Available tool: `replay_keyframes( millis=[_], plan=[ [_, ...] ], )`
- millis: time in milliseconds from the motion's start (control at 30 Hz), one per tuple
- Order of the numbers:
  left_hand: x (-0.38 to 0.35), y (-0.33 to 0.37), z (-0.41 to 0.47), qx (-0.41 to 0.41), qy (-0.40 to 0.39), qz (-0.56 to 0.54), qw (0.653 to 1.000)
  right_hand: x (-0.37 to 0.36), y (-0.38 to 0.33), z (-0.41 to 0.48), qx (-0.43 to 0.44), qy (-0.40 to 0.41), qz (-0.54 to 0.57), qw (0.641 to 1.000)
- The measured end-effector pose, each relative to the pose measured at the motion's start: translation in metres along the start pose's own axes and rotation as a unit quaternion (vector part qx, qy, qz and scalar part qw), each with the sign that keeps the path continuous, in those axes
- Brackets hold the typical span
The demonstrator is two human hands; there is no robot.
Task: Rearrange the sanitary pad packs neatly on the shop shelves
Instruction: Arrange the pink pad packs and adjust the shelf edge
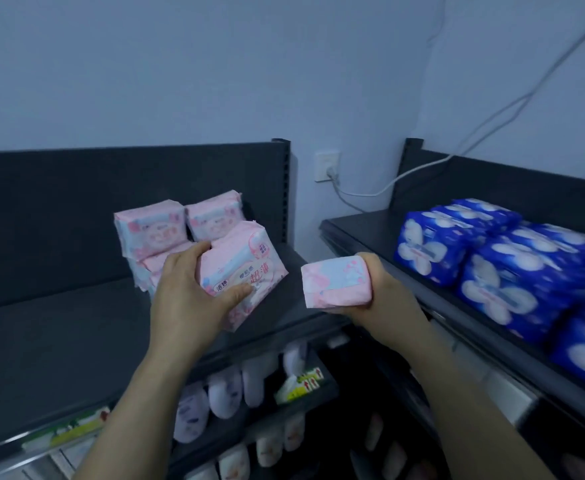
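My left hand [190, 292] grips a pink sanitary pad pack [249, 268], tilted, just above the dark top shelf [59, 341] on the left. Behind it stands a small cluster of pink packs [152, 230], two upright at the back and others lying low in front, partly hidden by my hand. My right hand [384, 289] holds a second pink pack [336, 285] end-on in the gap between the two shelf units. On the right shelf [370, 233], blue pad packs [433, 247] sit in rows.
A wall socket [327, 166] with a white cable [422, 168] sits between the shelf units. Lower shelves below hold white and pale pouches [225, 393] and a green-yellow pack [301, 386]. The left part of the top left shelf is bare.
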State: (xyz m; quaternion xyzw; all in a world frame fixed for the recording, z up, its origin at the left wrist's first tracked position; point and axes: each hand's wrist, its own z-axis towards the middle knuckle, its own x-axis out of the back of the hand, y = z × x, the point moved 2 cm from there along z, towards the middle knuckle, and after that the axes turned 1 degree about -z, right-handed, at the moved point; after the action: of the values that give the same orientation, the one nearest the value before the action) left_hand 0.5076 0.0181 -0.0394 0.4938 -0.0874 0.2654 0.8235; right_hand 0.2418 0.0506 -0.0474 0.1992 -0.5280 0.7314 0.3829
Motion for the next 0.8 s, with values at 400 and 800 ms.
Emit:
replay_keyframes(
  millis=[400, 800],
  plan=[
    [-0.058, 0.083, -0.123, -0.035, -0.08, -0.052, 0.995, 0.1, 0.053, -0.157, -0.055, 0.021, 0.042, 0.997],
    [-0.094, 0.143, -0.19, -0.114, -0.255, -0.128, 0.952, 0.161, 0.045, -0.298, -0.18, 0.219, -0.037, 0.958]
  ],
)
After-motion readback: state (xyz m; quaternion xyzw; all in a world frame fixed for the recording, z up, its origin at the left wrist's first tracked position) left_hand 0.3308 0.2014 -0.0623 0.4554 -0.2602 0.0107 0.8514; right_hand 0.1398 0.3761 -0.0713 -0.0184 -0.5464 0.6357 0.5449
